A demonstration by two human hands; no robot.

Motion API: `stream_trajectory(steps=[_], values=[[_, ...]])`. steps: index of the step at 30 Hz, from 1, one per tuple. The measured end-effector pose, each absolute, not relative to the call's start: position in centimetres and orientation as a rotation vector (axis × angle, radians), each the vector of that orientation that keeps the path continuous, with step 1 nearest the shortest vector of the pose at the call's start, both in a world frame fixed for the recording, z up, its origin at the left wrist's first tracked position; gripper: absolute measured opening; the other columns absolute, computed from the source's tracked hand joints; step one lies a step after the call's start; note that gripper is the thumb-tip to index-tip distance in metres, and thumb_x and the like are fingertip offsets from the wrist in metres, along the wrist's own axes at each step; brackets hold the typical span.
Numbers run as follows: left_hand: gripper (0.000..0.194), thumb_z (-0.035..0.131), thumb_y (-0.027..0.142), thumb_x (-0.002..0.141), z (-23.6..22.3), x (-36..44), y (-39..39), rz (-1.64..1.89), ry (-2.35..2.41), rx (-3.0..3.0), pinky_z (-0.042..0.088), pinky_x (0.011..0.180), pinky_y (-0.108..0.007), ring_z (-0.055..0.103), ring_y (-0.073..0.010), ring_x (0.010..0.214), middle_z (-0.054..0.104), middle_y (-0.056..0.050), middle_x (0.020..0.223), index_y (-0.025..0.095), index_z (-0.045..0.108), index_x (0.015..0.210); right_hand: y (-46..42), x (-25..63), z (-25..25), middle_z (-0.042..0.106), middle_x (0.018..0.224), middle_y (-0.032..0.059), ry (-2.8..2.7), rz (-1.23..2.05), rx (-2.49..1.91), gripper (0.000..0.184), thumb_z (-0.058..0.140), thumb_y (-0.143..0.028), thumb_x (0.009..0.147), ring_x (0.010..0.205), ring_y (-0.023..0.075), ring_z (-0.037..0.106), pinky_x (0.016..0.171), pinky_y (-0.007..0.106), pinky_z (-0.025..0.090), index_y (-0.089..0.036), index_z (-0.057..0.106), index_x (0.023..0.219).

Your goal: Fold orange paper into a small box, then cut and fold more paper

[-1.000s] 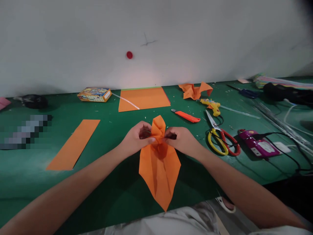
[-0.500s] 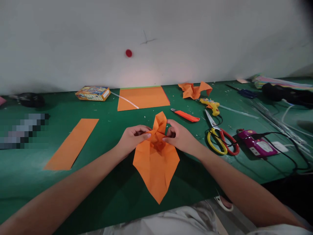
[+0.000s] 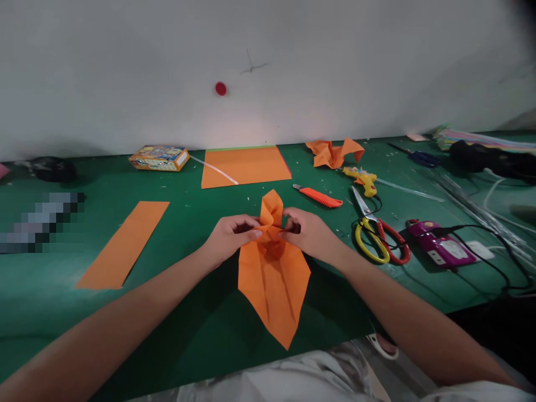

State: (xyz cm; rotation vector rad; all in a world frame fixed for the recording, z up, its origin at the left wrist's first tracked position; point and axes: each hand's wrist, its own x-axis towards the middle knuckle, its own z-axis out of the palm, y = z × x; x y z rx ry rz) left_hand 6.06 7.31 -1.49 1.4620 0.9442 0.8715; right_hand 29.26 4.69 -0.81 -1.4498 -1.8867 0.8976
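Both hands pinch a folded sheet of orange paper [image 3: 276, 285] above the table's near part. It has a narrow curled top, a creased, bunched middle, and a wide pointed flap hanging toward me. My left hand [image 3: 232, 237] grips the left side of the bunched middle between thumb and fingers. On the opposite side, my right hand [image 3: 307, 231] is closed on the paper's right edge, its fingertips partly hidden behind the folds. Left of my hands lies an orange paper strip [image 3: 125, 245]. Beyond them rests a red utility knife [image 3: 320, 197].
Orange sheets [image 3: 247, 167] and a small box [image 3: 159, 158] lie by the wall. At right are a folded orange paper shape [image 3: 335, 154], a yellow glue gun [image 3: 360, 180], scissors [image 3: 379, 234], a purple device [image 3: 439, 243] with cables, and clear sticks [image 3: 481, 215].
The paper's pointed lower flap has swung to the right and its upper end has shifted slightly left. Both hands keep hold of the paper at nearly the same place.
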Motion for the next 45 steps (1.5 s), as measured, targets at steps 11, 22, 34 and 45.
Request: stream_trajectory(steps=[11,22,34,45], values=[[0.027,0.087,0.041,0.069,-2.06,6.03,7.25,0.900,0.891,1.557,0.055,0.072,-0.030,0.069,-0.0189,0.079,0.076,-0.007,0.090,0.017,0.076,0.076,4.44,29.06,-0.42,0.070,0.076,-0.0011,-1.951,0.837,-1.509,0.006,0.070,-0.027,0.082,0.068,0.0154,0.058,0.062,0.028,0.039,-0.021,0.070,0.084],[0.025,0.086,0.038,0.071,-2.35,5.91,7.28,0.972,0.902,1.541,0.055,0.075,-0.030,0.069,-0.0176,0.079,0.076,-0.006,0.090,0.016,0.075,0.076,4.41,28.83,-1.10,0.071,0.075,-0.0025,-1.882,0.764,-1.365,0.005,0.067,-0.026,0.087,0.064,0.0139,0.059,0.061,0.027,0.041,-0.023,0.071,0.087],[0.026,0.084,0.041,0.072,-2.53,6.01,7.39,0.941,0.924,1.594,0.057,0.075,-0.032,0.071,-0.0207,0.081,0.077,-0.008,0.090,0.017,0.075,0.079,5.11,29.00,-0.57,0.077,0.091,-0.0009,-2.078,0.630,-1.287,0.021,0.063,-0.011,0.088,0.085,0.0165,0.069,0.075,0.027,0.046,-0.025,0.078,0.091],[0.022,0.081,0.040,0.076,-2.13,6.43,6.96,0.927,0.962,1.724,0.056,0.069,-0.028,0.071,-0.0190,0.076,0.078,-0.006,0.087,0.019,0.077,0.082,4.62,28.65,-0.19,0.067,0.077,-0.0032,-2.086,0.615,-1.320,0.009,0.061,-0.014,0.087,0.067,0.0135,0.058,0.060,0.025,0.037,-0.023,0.062,0.085]])
